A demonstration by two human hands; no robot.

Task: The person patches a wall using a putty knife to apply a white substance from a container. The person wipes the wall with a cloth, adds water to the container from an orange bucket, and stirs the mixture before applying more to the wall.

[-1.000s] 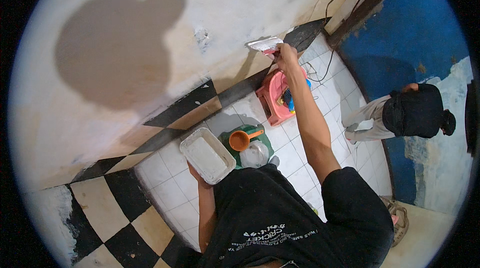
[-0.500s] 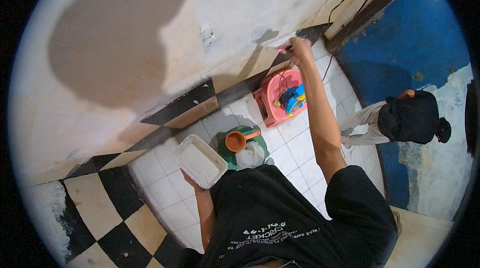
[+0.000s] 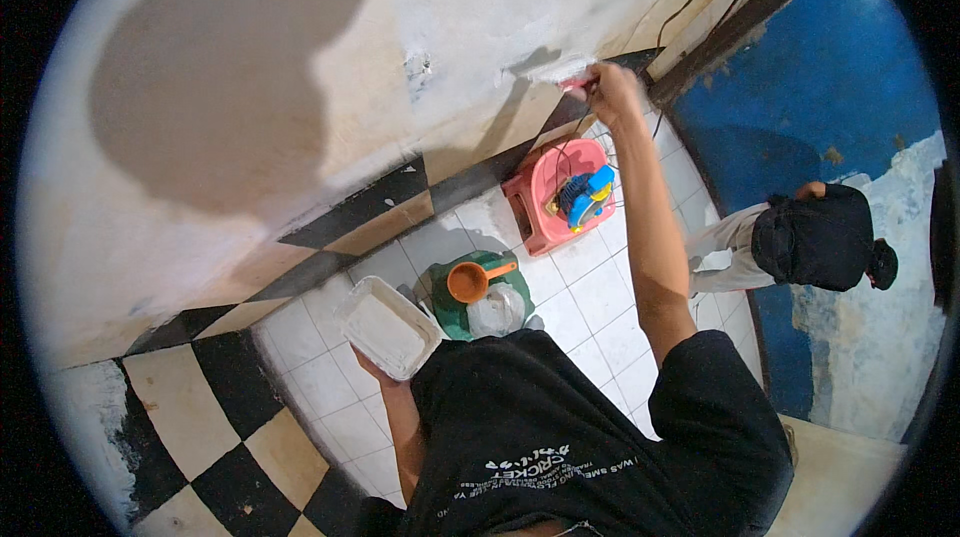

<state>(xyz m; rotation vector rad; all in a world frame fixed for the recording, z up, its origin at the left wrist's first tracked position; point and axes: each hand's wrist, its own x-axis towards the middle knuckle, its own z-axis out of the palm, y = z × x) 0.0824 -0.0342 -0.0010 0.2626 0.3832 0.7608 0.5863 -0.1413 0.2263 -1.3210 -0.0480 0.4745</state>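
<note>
A white rectangular tub (image 3: 388, 329) with white paste in it rests on my left hand (image 3: 374, 367), whose fingers are mostly hidden beneath it. My right arm is stretched far forward to the wall (image 3: 450, 57). There my right hand (image 3: 616, 95) is closed on a small red tool (image 3: 578, 87), which looks like a putty knife; its blade is hard to make out. The tool is at a fresh-looking white smear (image 3: 560, 69) on the wall, just above the black and cream tiles.
Below the right arm, a pink plastic stool (image 3: 540, 199) bears a blue and yellow corded device (image 3: 588, 199). Nearer me, an orange dipper (image 3: 468, 283) and a clear plastic bag (image 3: 497, 311) lie on a green stool (image 3: 455, 321). Another person (image 3: 815, 237) stands at right by the blue wall (image 3: 790, 67).
My right hand and the red tool have shifted slightly right and up along the wall. The tub in my left hand has moved a little left.
</note>
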